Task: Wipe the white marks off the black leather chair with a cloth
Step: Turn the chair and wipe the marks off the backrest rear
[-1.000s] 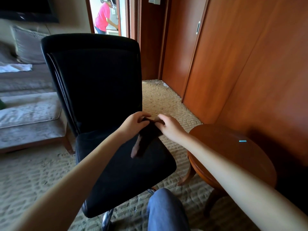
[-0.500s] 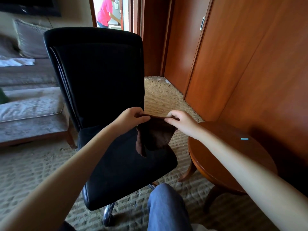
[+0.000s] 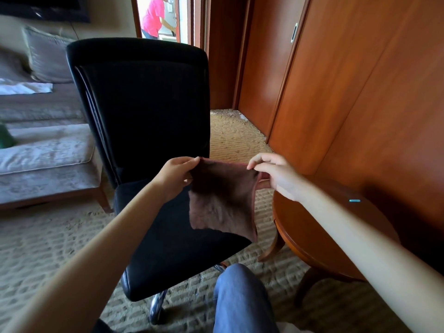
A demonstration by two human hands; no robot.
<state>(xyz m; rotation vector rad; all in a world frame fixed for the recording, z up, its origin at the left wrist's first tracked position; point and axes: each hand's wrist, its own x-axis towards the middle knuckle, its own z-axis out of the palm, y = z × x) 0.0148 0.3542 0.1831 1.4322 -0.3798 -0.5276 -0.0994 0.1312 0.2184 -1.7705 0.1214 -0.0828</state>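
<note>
Brown cloth hung spread above the chair seat, my left hand and right hand pinching its top corners; folding it into a firm pad would wipe best.

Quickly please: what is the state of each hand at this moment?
Left hand: closed, pinching the top left corner of the brown cloth.
Right hand: closed, pinching the cloth's top right corner.

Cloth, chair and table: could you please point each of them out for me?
cloth (image 3: 221,203), head view, middle of the hanging panel
chair (image 3: 149,104), head view, centre of the backrest
table (image 3: 305,229), head view, bare top near the rim
</note>
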